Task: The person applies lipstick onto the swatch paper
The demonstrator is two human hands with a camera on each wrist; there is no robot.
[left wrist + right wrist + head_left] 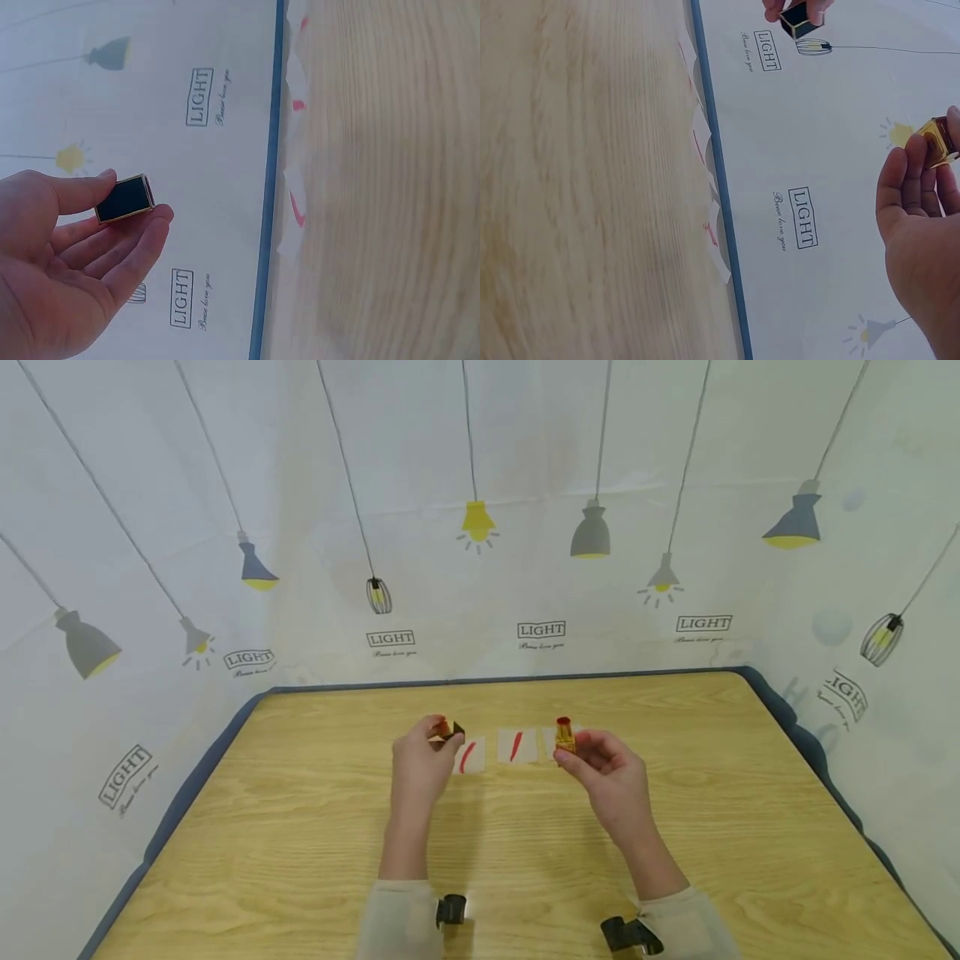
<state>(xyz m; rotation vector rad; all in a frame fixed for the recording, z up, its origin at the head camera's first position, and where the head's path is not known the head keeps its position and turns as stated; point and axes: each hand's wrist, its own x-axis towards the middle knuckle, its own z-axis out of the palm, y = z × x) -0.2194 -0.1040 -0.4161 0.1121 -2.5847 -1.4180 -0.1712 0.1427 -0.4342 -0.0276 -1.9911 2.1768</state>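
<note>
Near the middle of the head view, a small black, gold-edged box (459,732) is pinched between the thumb and fingers of the left hand (424,760). Right of centre, a gold lipstick-like tube with a red tip (565,741) is gripped upright by the thumb and fingers of the right hand (617,783). Both items are held up over the table (315,785), well apart from each other. In the left wrist view, a flat black face of the box, bordered in gold, is shown at left centre; in the right wrist view, the tube is partly covered by fingers at the right edge, while the box is seen at the top. Between and behind the hands in the head view, three white paper squares are laid in a row: the left square (478,752) and the middle square (529,750) are each marked with a red stroke, and the right square (549,739) is partly hidden by the right hand and tube. The table is bordered at the back by a dark blue strip (450,682), above which a white backdrop (315,635) is printed with pendant lamps and the word LIGHT.
</note>
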